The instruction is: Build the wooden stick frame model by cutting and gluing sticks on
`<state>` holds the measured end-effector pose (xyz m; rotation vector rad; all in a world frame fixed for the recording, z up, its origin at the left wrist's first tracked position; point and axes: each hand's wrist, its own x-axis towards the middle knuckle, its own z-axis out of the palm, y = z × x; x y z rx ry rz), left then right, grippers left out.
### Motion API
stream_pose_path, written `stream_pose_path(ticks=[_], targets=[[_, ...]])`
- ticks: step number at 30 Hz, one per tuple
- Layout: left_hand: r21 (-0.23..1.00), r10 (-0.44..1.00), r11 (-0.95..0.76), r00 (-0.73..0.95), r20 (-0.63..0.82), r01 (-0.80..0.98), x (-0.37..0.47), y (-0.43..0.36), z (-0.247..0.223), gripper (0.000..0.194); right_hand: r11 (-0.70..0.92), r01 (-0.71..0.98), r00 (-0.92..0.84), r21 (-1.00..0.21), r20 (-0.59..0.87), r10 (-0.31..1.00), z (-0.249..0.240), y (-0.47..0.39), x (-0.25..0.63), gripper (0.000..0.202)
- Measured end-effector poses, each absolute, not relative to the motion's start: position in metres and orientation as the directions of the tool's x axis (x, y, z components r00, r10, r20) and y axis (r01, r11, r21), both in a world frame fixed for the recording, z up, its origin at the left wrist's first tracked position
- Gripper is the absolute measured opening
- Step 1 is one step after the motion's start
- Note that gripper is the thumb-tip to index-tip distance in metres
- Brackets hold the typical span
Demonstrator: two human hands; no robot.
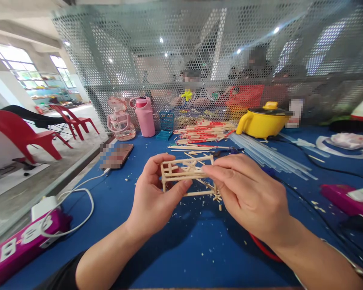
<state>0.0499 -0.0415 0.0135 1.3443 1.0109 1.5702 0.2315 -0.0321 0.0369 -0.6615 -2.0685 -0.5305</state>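
Observation:
A small open frame built of thin wooden sticks (186, 176) is held up above the blue tabletop, between both hands. My left hand (153, 197) grips its left end, with the thumb along the lower front and the fingers behind. My right hand (254, 193) is closed at the frame's right end, thumb and fingertips pinched at the upper right corner. Whether a separate small piece sits in that pinch is hidden. Short stick ends form a star-like cluster (217, 194) at the frame's lower right.
Wooden sticks in red-printed wrappers (204, 132) lie behind the hands, beside clear glue sticks (269, 155) and a yellow electric pot (263, 122). A phone (117, 156), pink bottle (144, 117) and purple power strip (27, 241) are on the left. A perforated metal screen (157, 68) stands at the back.

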Motion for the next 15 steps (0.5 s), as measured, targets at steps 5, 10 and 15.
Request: stream_pose_path(ticks=[5, 10, 15], targets=[[0.925, 0.927, -0.365, -0.129, 0.352, -0.104, 0.047, -0.038, 0.016, 0.042, 0.767, 0.642, -0.383, 0.000, 0.867, 0.320, 0.039, -0.027, 0.239, 0.018], [0.903, 0.910, -0.399, -0.191, 0.369, -0.157, 0.048, -0.035, 0.016, 0.044, 0.665, 0.347, 0.040, -0.661, 0.719, 0.693, 0.038, -0.010, 0.245, 0.013], [0.879, 0.887, -0.437, -0.251, 0.387, -0.190, 0.049, -0.030, 0.011, 0.044, 0.478, 0.284, 0.023, -0.831, 0.504, 0.863, 0.034, 0.010, 0.256, 0.034]])
